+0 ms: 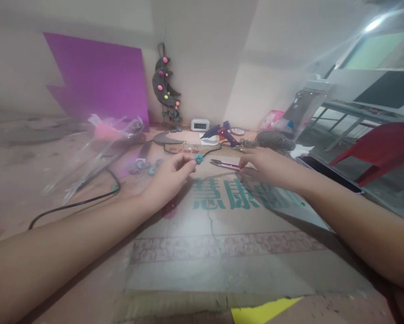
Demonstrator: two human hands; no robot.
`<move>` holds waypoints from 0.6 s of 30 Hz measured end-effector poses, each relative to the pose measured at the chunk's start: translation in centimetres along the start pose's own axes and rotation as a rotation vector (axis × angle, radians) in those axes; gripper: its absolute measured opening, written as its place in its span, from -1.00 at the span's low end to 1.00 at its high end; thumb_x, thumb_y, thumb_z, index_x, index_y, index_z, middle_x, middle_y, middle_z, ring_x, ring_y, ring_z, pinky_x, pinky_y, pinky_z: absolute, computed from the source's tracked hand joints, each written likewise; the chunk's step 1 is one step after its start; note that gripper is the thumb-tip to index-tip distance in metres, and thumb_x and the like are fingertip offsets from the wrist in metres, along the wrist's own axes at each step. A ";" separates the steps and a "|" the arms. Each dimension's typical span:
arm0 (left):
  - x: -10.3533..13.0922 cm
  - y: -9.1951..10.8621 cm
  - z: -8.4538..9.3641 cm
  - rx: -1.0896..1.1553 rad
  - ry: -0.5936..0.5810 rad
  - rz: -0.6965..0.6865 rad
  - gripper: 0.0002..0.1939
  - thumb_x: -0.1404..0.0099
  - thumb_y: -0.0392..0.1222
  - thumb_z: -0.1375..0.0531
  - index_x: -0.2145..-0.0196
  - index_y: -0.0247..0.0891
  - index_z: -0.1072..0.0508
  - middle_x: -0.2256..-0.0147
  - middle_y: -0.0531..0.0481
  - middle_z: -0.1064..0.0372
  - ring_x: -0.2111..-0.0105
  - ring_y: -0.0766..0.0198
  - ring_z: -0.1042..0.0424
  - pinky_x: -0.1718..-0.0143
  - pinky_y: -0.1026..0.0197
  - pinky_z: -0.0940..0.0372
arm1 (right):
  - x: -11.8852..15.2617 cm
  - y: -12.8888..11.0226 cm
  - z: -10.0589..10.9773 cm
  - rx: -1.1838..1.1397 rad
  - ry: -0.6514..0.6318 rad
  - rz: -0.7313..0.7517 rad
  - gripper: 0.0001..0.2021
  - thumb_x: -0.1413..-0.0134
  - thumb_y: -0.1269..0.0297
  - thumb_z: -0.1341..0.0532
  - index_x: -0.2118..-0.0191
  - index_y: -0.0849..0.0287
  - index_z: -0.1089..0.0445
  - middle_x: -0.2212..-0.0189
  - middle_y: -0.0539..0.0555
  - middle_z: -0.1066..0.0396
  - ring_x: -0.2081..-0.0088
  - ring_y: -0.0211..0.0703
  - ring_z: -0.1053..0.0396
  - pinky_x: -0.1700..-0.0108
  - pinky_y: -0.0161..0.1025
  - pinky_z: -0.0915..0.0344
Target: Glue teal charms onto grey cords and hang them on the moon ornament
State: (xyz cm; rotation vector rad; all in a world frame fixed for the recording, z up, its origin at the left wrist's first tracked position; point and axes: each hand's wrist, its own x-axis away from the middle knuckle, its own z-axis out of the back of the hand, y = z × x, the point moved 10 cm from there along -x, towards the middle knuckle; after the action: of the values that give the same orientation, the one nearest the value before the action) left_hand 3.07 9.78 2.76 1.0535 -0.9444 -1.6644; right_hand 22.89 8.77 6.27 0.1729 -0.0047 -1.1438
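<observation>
Left hand (177, 173): grip narrow, thumb and forefinger pinched on a small teal flower-shaped piece (199, 159), which sits above the table (94, 252) at the fingertips; its left edge is covered by them and its material cannot be made out. Right hand (264, 165): fingers curled down at the right end of a slim pink-handled tool with pointed dark metal tips (225, 165); that end is hidden, so cannot tell whether the grip is closed on it or only touching. Pale printed board (222, 270) lies below both hands; its large teal characters (242, 193) are partly covered at right by the forearm and its shadow. Near the left wrist, small blue-grey rounded pieces (144, 166), too blurred to count. Behind the hands, a dark blue glue gun (218, 130) beside a white digital clock (199, 125), display unreadable. Far left, clear plastic wrapping with something pink inside (109, 130), smeared, contents uncertain. Bright yellow sheet (262, 311) cut off by the bottom edge; both forearms also run out of frame.
</observation>
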 end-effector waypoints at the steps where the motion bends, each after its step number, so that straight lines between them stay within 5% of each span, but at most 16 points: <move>1: 0.0 -0.1 0.0 0.008 -0.005 0.011 -0.86 -0.28 -0.12 -0.11 0.34 -0.22 -0.39 0.51 0.10 -0.33 0.63 0.39 -0.19 0.57 0.30 -0.13 | 0.0 0.1 0.0 -0.009 0.013 -0.001 -0.85 -0.18 0.27 -0.20 0.28 0.17 -0.50 0.26 0.13 -0.49 0.21 -0.02 -0.39 0.22 -0.20 -0.20; 8: -0.1 -0.8 -0.2 -0.024 -0.023 0.054 -0.83 -0.29 -0.08 -0.10 0.32 -0.22 -0.38 0.44 0.09 -0.38 0.65 0.42 -0.12 0.61 0.32 -0.04 | -0.7 0.8 -0.6 -0.058 0.226 -0.008 -0.75 -0.22 0.25 -0.15 0.05 0.21 -0.45 0.08 0.20 -0.48 0.06 0.07 -0.39 0.04 -0.09 -0.27; 18: -0.4 -0.5 -0.3 -0.136 -0.034 -0.025 -0.81 -0.27 -0.08 -0.12 0.41 -0.22 -0.40 0.43 0.07 -0.38 0.45 0.29 -0.31 0.37 0.25 -0.19 | -1.7 1.5 -3.8 -0.091 0.254 -0.012 -0.68 -0.31 0.29 -0.05 -0.05 0.21 -0.43 0.16 0.23 -0.40 0.10 0.02 -0.36 0.03 -0.11 -0.28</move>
State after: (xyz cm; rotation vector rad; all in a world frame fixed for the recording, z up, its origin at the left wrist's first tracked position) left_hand 3.30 10.21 2.32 0.9522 -0.8306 -1.7455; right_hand 23.92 11.47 2.84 0.2357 0.2731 -1.1250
